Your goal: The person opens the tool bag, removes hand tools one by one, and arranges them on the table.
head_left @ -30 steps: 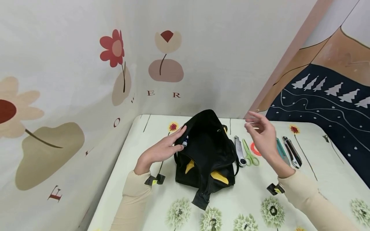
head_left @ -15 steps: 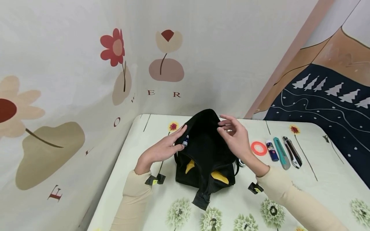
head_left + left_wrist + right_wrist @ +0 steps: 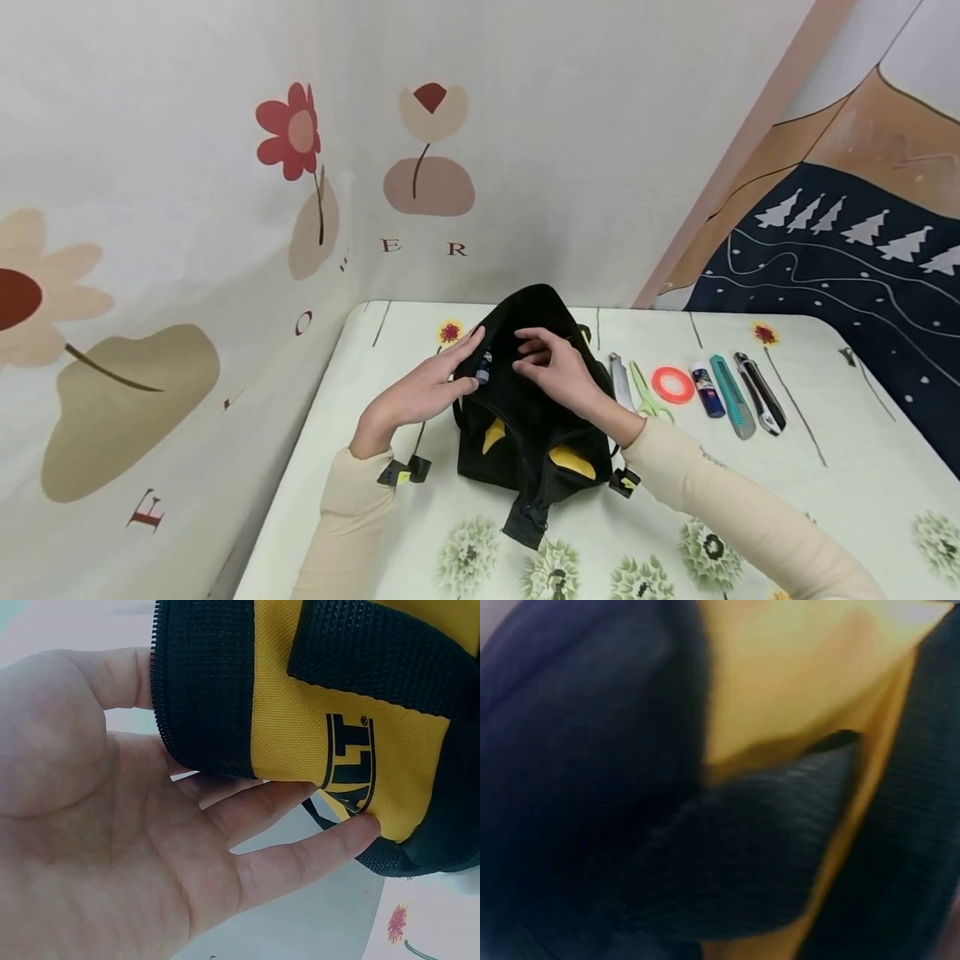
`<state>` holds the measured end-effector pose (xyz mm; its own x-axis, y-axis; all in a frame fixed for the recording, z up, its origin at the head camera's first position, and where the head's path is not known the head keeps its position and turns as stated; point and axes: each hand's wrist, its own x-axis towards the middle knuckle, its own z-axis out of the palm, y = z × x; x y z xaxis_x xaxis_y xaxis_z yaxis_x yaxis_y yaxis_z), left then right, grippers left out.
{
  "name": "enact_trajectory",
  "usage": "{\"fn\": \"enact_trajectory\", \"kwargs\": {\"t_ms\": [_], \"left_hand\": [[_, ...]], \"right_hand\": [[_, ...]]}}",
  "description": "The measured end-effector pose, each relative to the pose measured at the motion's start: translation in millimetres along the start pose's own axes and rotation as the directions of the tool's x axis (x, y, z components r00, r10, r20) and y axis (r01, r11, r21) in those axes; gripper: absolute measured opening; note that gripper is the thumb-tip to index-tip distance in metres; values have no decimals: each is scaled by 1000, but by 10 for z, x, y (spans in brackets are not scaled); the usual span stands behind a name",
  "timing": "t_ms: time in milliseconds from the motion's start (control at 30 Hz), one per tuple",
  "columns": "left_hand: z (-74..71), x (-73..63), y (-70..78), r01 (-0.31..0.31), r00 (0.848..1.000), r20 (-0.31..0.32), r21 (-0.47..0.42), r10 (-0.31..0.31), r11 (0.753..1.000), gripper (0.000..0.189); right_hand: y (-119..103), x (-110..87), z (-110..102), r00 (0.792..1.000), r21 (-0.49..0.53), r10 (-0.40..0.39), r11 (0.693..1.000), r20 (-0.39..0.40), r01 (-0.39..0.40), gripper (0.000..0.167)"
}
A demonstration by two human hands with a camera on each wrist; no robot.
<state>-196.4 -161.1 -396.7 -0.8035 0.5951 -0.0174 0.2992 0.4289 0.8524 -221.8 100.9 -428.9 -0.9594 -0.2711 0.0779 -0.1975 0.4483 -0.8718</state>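
A black and yellow zippered tool bag (image 3: 555,425) stands on the table with its mouth spread wide, showing a black interior. My left hand (image 3: 420,393) grips its left rim, thumb on the inner side. In the left wrist view, the zipper edge (image 3: 199,690) lies between thumb and fingers (image 3: 307,855), which press the yellow outer side with black lettering. Just inside the rim by my thumb is a small blue-and-white tube (image 3: 483,367). My right hand (image 3: 558,371) reaches over the bag's mouth, fingers loosely bent, nothing visible in them. The right wrist view shows blurred bag fabric (image 3: 757,847).
Right of the bag lie a silver wrench-like tool (image 3: 621,382), green scissors (image 3: 649,398), an orange tape roll (image 3: 672,385), a blue glue stick (image 3: 707,390), a teal utility knife (image 3: 732,397) and a black-and-silver utility knife (image 3: 761,393). A printed curtain (image 3: 525,167) hangs behind the table.
My right hand has moved left, from above the items on the right to inside the bag's mouth. The left hand keeps its grip on the rim.
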Motion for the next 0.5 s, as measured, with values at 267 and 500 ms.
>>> {"fn": "enact_trajectory", "kwargs": {"t_ms": [267, 500], "left_hand": [[-6, 13, 12, -23, 1000, -16, 12, 23, 1000, 77], [12, 14, 0, -41, 999, -34, 7, 41, 999, 75]], "right_hand": [[125, 49, 56, 997, -19, 71, 997, -6, -71, 53], [187, 73, 88, 993, 16, 120, 993, 15, -120, 54]]}}
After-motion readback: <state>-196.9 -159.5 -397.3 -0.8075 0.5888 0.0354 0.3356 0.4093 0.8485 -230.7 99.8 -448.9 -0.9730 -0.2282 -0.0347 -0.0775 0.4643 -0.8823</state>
